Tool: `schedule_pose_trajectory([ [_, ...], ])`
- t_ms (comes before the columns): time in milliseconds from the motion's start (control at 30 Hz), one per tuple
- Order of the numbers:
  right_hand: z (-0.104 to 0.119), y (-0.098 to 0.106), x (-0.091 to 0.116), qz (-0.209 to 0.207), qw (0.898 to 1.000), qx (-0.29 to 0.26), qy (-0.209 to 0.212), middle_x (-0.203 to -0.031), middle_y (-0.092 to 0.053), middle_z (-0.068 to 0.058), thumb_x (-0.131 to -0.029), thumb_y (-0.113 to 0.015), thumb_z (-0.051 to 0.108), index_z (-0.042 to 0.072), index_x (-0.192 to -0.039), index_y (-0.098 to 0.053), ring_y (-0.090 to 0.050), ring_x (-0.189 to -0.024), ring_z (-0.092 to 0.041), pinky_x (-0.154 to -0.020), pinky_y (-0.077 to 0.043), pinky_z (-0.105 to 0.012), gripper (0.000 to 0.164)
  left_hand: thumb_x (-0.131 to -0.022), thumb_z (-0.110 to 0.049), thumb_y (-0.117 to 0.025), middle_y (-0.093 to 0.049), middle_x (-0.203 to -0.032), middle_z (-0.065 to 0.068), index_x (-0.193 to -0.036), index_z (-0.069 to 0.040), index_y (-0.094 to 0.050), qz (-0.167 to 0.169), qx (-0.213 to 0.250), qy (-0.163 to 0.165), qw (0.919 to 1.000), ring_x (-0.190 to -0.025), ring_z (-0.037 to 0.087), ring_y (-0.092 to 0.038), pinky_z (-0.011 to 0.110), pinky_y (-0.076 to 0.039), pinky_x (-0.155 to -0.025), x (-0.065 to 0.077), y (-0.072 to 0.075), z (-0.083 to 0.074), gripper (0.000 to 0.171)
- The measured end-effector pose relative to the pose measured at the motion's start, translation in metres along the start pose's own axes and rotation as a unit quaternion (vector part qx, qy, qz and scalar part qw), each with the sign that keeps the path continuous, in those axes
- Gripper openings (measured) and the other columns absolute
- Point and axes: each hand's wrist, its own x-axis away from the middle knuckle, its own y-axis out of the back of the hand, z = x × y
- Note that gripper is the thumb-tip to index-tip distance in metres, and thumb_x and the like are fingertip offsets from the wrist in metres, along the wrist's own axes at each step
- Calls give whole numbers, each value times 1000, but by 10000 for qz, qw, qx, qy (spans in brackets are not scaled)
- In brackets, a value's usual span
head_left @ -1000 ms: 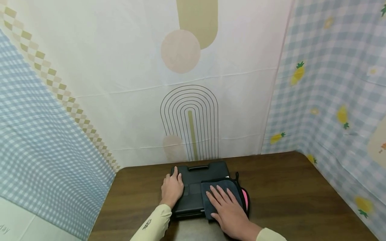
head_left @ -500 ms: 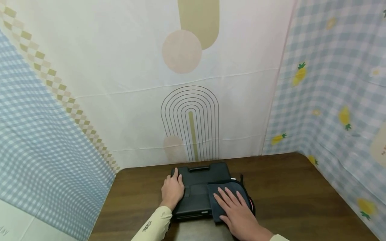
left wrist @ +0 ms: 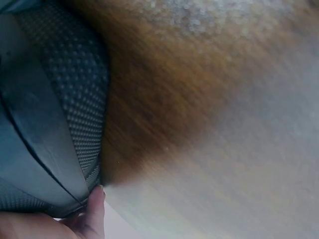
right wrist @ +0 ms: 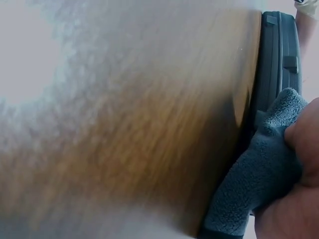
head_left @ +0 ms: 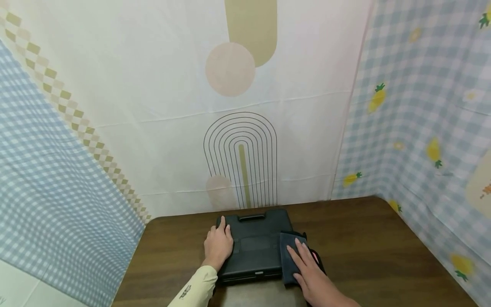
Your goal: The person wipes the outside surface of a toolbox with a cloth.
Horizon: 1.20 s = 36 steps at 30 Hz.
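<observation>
A black plastic carrying case [head_left: 257,245] with a handle along its far side lies flat on the table. My left hand [head_left: 218,245] holds its left edge, index finger stretched along the top; in the left wrist view my fingertips [left wrist: 95,206] bend at the case's edge. My right hand [head_left: 308,268] rests with straight fingers on a dark grey-blue cloth [head_left: 288,260] at the case's right edge. In the right wrist view the fleecy cloth [right wrist: 254,174] hangs over the case's side [right wrist: 279,59], my thumb against it. A black-bordered part with pink [head_left: 315,256] shows beyond the hand.
The brown wooden table [head_left: 368,247] extends to both sides of the case. A white patterned curtain [head_left: 172,162] hangs behind it, with blue checked fabric [head_left: 414,179] on the right and more checked fabric [head_left: 73,192] on the left.
My right hand and the cloth have slid rightward across the case to its right edge, uncovering more of the lid. My left hand has stayed at the left edge.
</observation>
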Motion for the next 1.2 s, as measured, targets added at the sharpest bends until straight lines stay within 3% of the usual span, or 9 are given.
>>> schedule_pose_trajectory([
  [233, 2, 2, -3, 59, 9940, -1059, -257, -182, 1, -17, -115, -46, 43, 19, -174, -15, 0, -167, -49, -123, -23, -78, 70, -114, -33, -48, -69, -132, 30, -159, -11, -53, -21, 29, -9, 10000, -112, 48, -70, 62, -60, -84, 2, 1, -1, 50],
  [433, 4, 3, -8, -24, 9904, -1303, -462, -182, 0, -14, -115, -43, 45, 19, -174, -17, -2, -168, -46, -123, -26, -77, 69, -114, -32, -49, -70, -130, 30, -157, -10, -55, -119, 29, -30, 9999, -111, 48, -70, 63, -60, -84, 1, 1, -2, 49],
  [633, 3, 7, -19, -159, 9872, -1500, -525, -182, 0, -14, -116, -41, 46, 21, -174, -16, -9, -167, -47, -121, -16, -84, 68, -113, -32, -50, -70, -130, 30, -157, -10, -56, -122, 15, -52, 9999, -111, 48, -70, 63, -60, -84, 2, 1, -2, 49],
  [767, 1, 10, -34, -164, 9850, -1547, -748, -183, 3, -9, -116, -38, 50, 24, -174, -14, -9, -167, -45, -122, -10, -85, 68, -113, -31, -50, -70, -129, 30, -157, -10, -55, -118, 9, -81, 9999, -110, 48, -71, 63, -60, -82, 2, 1, -1, 49],
  [900, -2, 15, -52, -142, 9882, -1282, -823, -183, 3, -8, -116, -41, 48, 25, -174, -15, -15, -167, -45, -120, -13, -86, 68, -113, -31, -50, -70, -130, 29, -158, -10, -54, -76, 3, -86, 9999, -110, 48, -71, 62, -60, -82, 3, 2, 0, 49],
  [1067, -9, 29, -82, 16, 9925, -1015, -681, -182, 4, -16, -117, -43, 36, 15, -174, -15, -15, -166, -48, -125, -24, -76, 67, -113, -31, -51, -71, -130, 29, -157, -11, -56, -141, -7, -68, 9999, -109, 47, -71, 63, -60, -82, 2, 1, 1, 48],
  [1200, -16, 44, -113, 341, 9913, -1038, -736, -181, 6, -21, -117, -42, 31, 10, -174, -11, -6, -167, -49, -129, -21, -72, 68, -113, -32, -50, -71, -130, 28, -157, -12, -55, -152, -14, -62, 9999, -110, 47, -71, 63, -60, -82, 1, 0, 1, 49],
])
